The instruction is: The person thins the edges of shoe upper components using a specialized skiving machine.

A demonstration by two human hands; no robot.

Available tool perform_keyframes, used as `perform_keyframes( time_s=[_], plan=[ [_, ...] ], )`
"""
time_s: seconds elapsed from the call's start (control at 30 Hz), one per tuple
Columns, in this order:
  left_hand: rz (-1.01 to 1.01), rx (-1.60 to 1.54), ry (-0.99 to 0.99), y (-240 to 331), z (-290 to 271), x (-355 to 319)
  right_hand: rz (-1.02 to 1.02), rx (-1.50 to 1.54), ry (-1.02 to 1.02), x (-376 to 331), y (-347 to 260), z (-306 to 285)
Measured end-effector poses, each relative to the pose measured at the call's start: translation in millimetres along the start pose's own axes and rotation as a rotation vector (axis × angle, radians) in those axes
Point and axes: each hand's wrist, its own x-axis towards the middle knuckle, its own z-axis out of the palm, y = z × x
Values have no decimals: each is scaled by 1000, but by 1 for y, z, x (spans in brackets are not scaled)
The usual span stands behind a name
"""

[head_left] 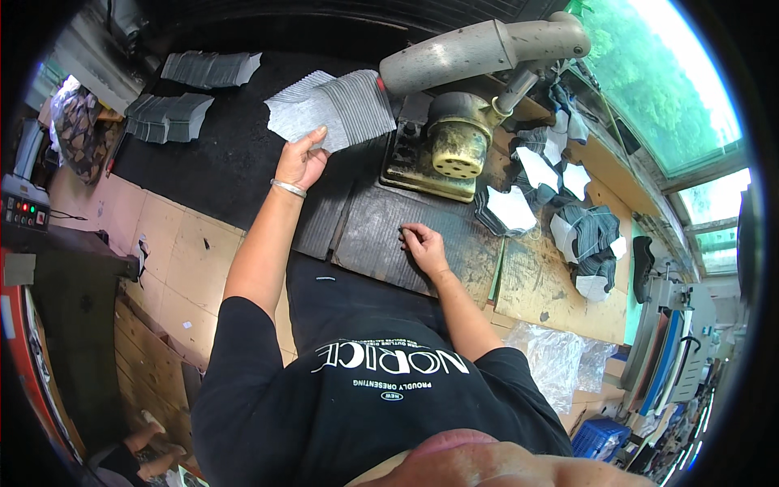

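Observation:
My left hand (pixel 301 165) grips a fanned stack of cut fabric pieces (pixel 312 114), pale on one face and grey-striped along the layered edges. The stack is held above the black table, just left of the metal machine. Its far right corner comes close to the tip of the machine's thick grey arm (pixel 454 57). Lower down, my right hand (pixel 425 247) is at a dark, worn board (pixel 381 235), thumb and fingers pressed together. Something small and dark shows at those fingertips, too small to make out.
A machine head, a yellowed metal cylinder (pixel 459 154) with holes, stands on a square base ahead of me. Striped fabric piles (pixel 588 235) lie to the right, beside the window. More stacks (pixel 166 118) sit at the far left. A plastic sheet (pixel 544 361) and a blue crate (pixel 599 438) are lower right.

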Motion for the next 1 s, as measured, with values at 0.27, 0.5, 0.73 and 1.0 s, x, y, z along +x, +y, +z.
perform_keyframes(
  time_s=[0.27,0.5,0.73,1.0],
  plan=[
    [21,-112,-5,5,3,15,-6,-7,4,-2,-8,1],
    [63,-141,0,13,13,30,0,-3,0,-1,-3,0],
    [71,-151,32,14,16,31,-7,-3,2,1,1,1],
    [22,-154,-3,0,-1,18,8,11,4,0,-3,1]
  ],
)
